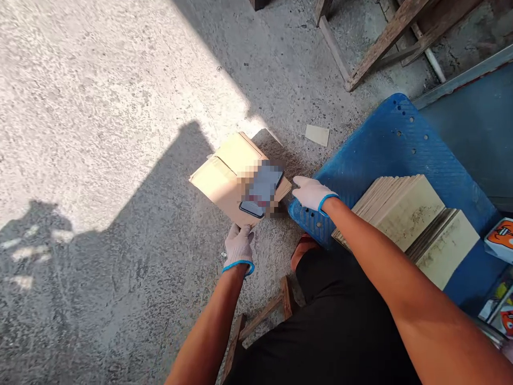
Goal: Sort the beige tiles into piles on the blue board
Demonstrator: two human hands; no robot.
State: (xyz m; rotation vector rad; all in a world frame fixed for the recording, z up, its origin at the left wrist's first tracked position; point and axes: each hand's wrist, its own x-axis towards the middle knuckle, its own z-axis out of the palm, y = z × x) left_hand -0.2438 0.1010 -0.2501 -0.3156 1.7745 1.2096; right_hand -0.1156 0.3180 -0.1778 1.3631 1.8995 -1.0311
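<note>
A brown cardboard box is held up in front of me, with its flap side in the sunlight. At its near edge, my left hand, in a white glove with a blue cuff, is closed on the cardboard. A smartphone lies on the box; its screen is partly blurred out. My right hand, gloved the same way, is just right of the box, over the edge of a blue plastic chair. Its fingers point toward the box, slightly apart, and nothing shows in them.
Two stacks of pale boards stand on the chair seat, the nearer faces stained. A small pale card lies on the concrete floor. Wooden legs rise at upper right. An orange-and-white packet is at the right edge.
</note>
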